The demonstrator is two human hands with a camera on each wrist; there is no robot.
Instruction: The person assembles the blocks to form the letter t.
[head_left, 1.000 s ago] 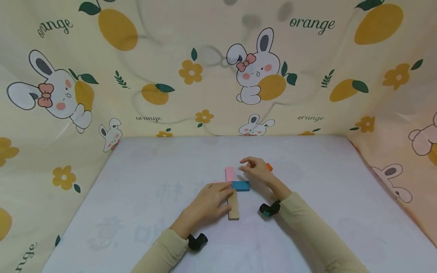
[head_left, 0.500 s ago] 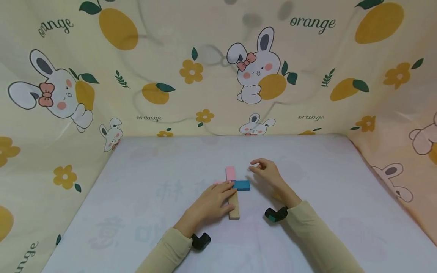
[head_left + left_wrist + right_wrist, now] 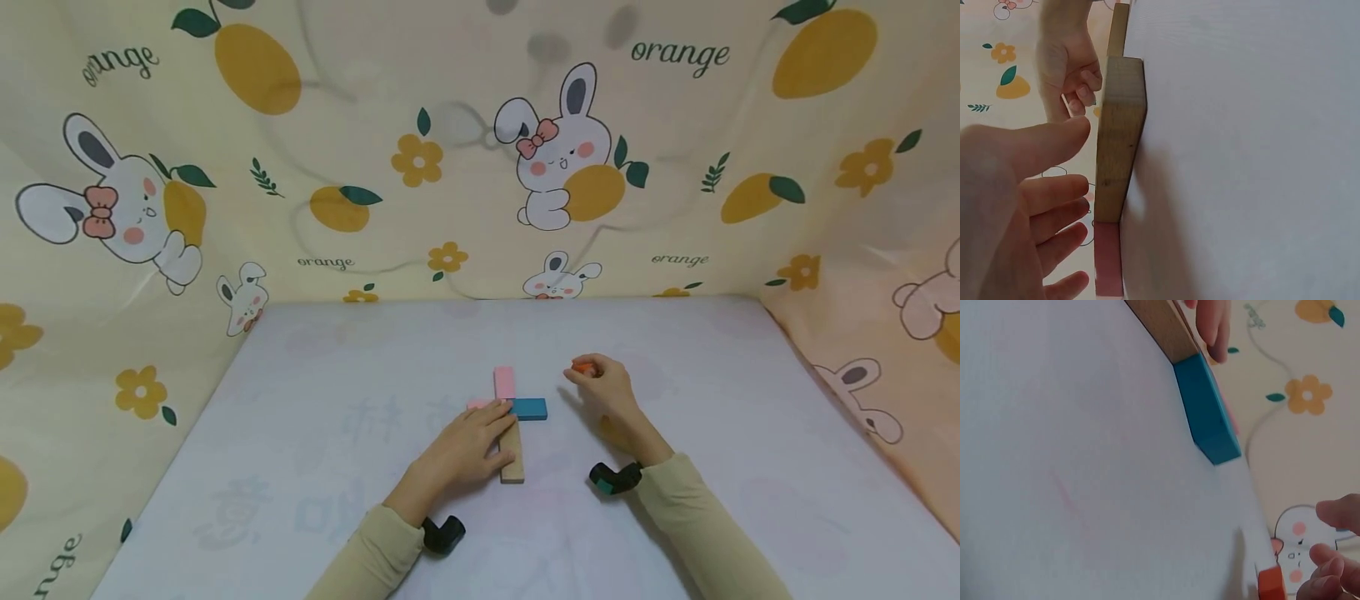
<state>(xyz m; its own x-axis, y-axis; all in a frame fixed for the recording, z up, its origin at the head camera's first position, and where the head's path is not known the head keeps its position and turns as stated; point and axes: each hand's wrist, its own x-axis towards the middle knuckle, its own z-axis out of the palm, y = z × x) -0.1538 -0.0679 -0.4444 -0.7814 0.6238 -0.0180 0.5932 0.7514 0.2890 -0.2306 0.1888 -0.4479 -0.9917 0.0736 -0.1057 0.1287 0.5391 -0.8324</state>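
Head view, blocks: from where I stand, wooden block (image 3: 512,468), blue block (image 3: 531,408), far pink block (image 3: 504,382) and mostly covered left pink block (image 3: 477,405) form a rough cross on the desk (image 3: 810,483).
Head view, left hand (image 3: 465,442): fingers loosely extended over the joint, no grip visible.
Head view, right hand (image 3: 606,386): fingertips at the orange block (image 3: 583,367), right of the blue block and well apart from it. Pinched or not, can't tell.
Just changed: right hand has shifted right, from beside the far pink block to the orange block. Left hand and cross look about the same.
Means: my read, attention is now on the orange block, which lies outside the cross; left hand probably steadies the rest.
Left wrist view, left hand: thumb and fingers spaced apart beside the wooden block, not wrapped round it. Brownish piece (image 3: 1118,30) beyond, contact unclear.
Right wrist view, orange block: on the desk, just beside bent fingertips; touch unclear. Thumb sits away from the fingers.
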